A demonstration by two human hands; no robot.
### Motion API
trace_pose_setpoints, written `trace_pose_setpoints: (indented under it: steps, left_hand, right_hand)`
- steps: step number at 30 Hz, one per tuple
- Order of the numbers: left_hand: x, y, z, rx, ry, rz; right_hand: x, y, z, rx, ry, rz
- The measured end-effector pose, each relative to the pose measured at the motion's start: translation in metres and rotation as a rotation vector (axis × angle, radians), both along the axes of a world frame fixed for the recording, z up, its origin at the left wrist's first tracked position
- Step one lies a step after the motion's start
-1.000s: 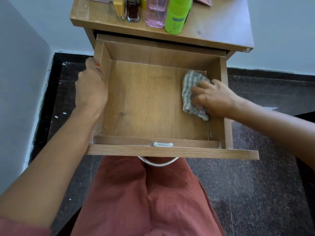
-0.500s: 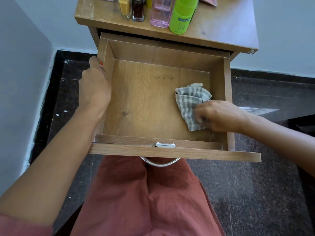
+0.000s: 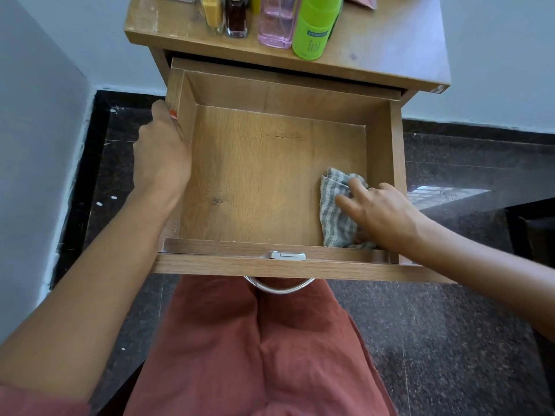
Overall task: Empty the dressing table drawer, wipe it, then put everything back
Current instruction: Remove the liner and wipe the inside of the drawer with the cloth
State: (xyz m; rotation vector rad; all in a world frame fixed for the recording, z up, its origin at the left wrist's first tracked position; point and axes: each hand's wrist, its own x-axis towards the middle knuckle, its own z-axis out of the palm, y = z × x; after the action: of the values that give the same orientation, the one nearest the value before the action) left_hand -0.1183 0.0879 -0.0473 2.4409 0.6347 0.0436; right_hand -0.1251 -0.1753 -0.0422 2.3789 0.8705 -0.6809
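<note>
Drawer (image 3: 255,175) is sitting pulled out beneath the tabletop (image 3: 390,49) | I am seeing the left hand (image 3: 162,157) gripping its left wall | right hand (image 3: 381,211), fingers spread flat, is pressing the striped cloth (image 3: 333,217) into its near-right corner.

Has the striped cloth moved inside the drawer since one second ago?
Yes. The cloth slid along the right wall of the drawer, toward its front panel.
</note>
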Motion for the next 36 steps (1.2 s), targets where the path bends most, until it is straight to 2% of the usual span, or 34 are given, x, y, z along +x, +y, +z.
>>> trace_pose_setpoints:
  steps: [3, 5, 9, 16, 19, 25, 29, 33, 36]
  left_hand:
    - [0.0, -0.001, 0.0, 0.004, -0.004, 0.0]
    - [0.001, -0.002, 0.0, 0.005, -0.002, 0.005]
    - [0.001, -0.001, -0.002, 0.014, -0.005, 0.008]
    - [0.0, -0.001, 0.0, 0.016, 0.005, 0.0]
    - [0.0, -0.001, 0.0, 0.02, 0.007, -0.002]
    - [0.001, 0.001, -0.002, 0.018, 0.007, -0.003]
    - [0.001, 0.0, -0.002, 0.011, 0.006, -0.006]
    - [0.0, -0.001, 0.001, -0.006, 0.006, -0.006]
    - [0.0, -0.001, 0.002, -0.014, 0.009, 0.001]
  right_hand:
    - [-0.008, -0.001, -0.009, 0.019, -0.104, 0.003]
    - [-0.009, 0.001, -0.007, 0.157, -0.172, -0.034]
    - [-0.002, 0.0, -0.011, 0.148, -0.127, -0.13]
    - [0.05, 0.006, -0.008, 0.16, -0.238, -0.139]
    - [0.052, 0.006, -0.003, 0.218, -0.152, -0.17]
    - [-0.005, 0.008, 0.005, 0.055, 0.014, -0.099]
    - [-0.023, 0.01, -0.001, 0.127, -0.046, -0.244]
    - [-0.003, 0.011, -0.007, 0.238, -0.07, -0.426]
    - [0.019, 0.017, -0.012, 0.324, -0.172, -0.488]
